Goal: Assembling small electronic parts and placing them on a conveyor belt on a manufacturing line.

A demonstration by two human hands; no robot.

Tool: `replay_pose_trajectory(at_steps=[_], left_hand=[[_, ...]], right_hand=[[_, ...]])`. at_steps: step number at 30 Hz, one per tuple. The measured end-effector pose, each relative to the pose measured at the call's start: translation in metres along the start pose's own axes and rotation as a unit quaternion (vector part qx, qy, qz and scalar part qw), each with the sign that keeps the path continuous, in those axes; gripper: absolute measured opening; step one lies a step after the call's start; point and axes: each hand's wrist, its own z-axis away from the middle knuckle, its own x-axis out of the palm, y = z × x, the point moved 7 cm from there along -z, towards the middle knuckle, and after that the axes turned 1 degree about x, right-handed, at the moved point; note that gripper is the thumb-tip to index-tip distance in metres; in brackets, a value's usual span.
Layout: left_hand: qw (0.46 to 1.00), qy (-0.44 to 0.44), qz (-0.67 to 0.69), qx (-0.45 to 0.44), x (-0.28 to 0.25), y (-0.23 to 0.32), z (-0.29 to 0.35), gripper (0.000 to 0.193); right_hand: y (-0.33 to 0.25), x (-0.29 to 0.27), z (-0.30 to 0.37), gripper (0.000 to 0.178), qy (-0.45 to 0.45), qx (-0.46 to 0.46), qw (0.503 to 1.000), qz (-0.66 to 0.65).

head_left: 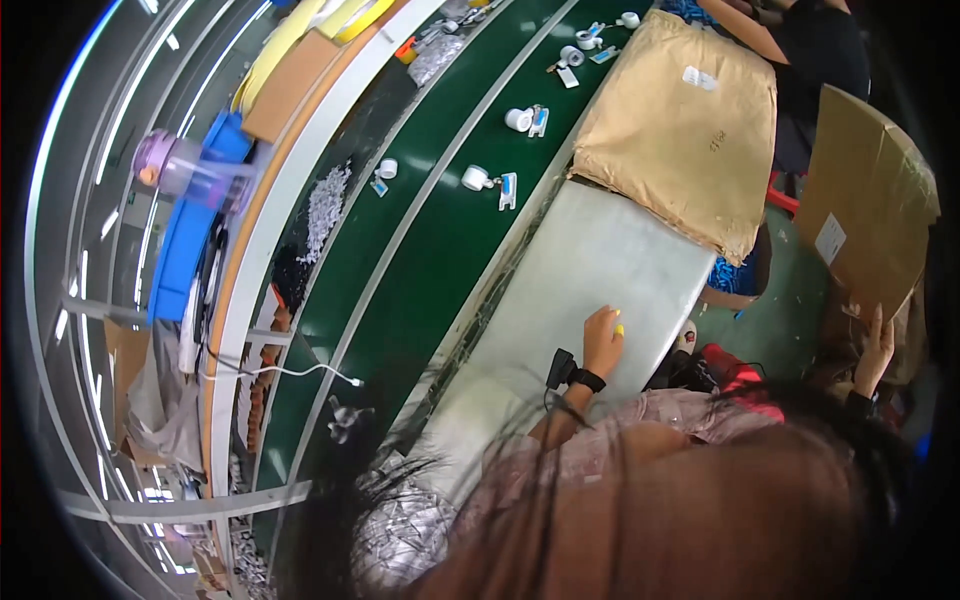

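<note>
My left hand (pixel 603 340) is over the pale, smooth worktop (pixel 560 270), with a black band on its wrist. Its fingers are curled together, and yellow shows at the thumb and a fingertip. I cannot make out whether anything is inside them. On the far right, my right hand (pixel 876 348) grips the lower edge of a brown cardboard box (pixel 868 190) that stands tilted with a white label on its face. How deep this box is does not show. A big creased brown paper package (pixel 680 120) lies on the far part of the worktop, beyond my left hand.
Left of the worktop runs a green conveyor belt (pixel 440 250) with several white rolls and blue-and-white pieces. A white cable (pixel 290 373) crosses it. A blue tray (pixel 185 250) and clear bottle (pixel 190 165) stand further left. Another person's arm (pixel 750 30) shows at the top right.
</note>
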Motion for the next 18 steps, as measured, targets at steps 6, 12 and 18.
replay_pose_trajectory(at_steps=[6,12,18], left_hand=[[0.987,0.121,-0.067,-0.081,-0.085,-0.047,0.067,0.035],[0.932,0.191,-0.225,-0.212,-0.160,-0.093,0.123,0.039],[0.901,0.060,-0.299,-0.309,-0.167,-0.107,0.131,0.048]], right_hand=[[-0.067,0.154,0.042,0.018,-0.066,-0.105,0.992,-0.018],[-0.085,0.383,0.119,0.025,-0.255,-0.120,0.955,-0.089],[-0.101,0.590,0.189,0.019,-0.413,-0.125,0.888,-0.160]])
